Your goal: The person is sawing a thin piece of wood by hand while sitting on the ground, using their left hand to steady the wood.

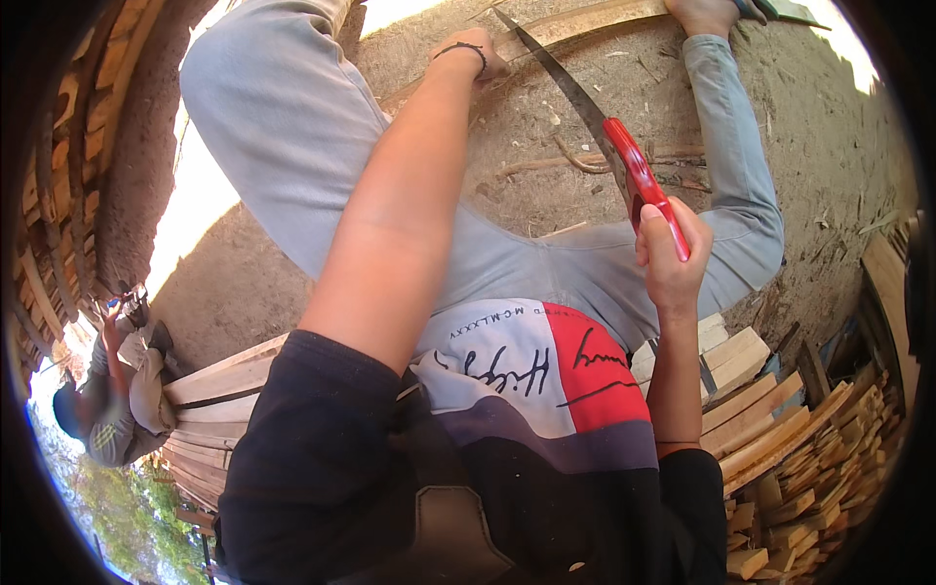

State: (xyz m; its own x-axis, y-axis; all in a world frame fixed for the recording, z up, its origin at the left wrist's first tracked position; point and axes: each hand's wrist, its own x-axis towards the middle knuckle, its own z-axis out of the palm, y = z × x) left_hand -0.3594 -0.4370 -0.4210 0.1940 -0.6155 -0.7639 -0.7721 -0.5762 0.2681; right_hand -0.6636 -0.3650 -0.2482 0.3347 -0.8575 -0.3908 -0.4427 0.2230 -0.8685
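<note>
My right hand [673,255] is closed round the red handle of a hand saw [585,109]. The saw's dark, tapering blade slants up and to the left, and its far end lies over a wooden plank [585,21] at the top of the view. I cannot tell whether the teeth touch the wood. My left hand [472,54], with a dark bracelet at the wrist, grips the plank just left of the blade; its fingers are partly hidden. My bare foot [704,14] rests at the plank's right part.
Thin sticks [585,161] and wood chips lie on the dirt floor [819,166]. Stacked boards [229,395] stand behind me at the left, with a heap of cut wood pieces [809,487] at the lower right. Another person [127,390] sits at the far left.
</note>
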